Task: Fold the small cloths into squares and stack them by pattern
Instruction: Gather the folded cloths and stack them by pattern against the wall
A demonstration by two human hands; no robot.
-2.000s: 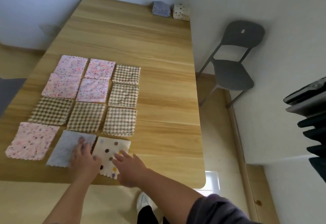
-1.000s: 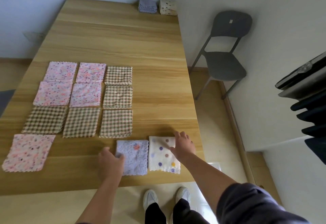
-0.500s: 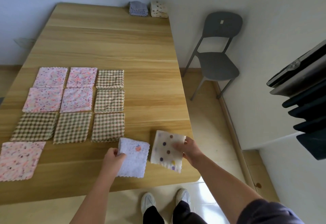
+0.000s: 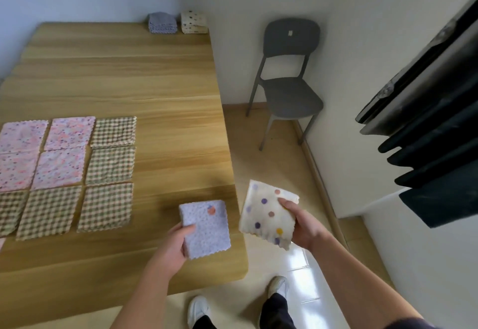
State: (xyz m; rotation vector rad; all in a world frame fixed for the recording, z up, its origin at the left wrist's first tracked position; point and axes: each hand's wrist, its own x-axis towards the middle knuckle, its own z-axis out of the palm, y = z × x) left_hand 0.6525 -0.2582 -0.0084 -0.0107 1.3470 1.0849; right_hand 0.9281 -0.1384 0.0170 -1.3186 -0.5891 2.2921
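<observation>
Soft daylight, floor glare, edge distortion

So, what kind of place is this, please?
Probably a plain room in a home: a long wooden table, one grey chair by a bare white wall, and checked cloths laid out.

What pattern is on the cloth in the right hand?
Cream cloth with purple, pink and yellow polka dots, held by the right hand; the head view shows it.

Wooden table (image 4: 155,90) in front of me, pale grain | my left: four pink floral cloths (image 4: 62,165) flat, edge to edge | brown checked cloths (image 4: 111,165) flat beside them and along the near row | far right corner: folded lilac stack (image 4: 162,22) just beside cream dotted stack (image 4: 194,22)
</observation>
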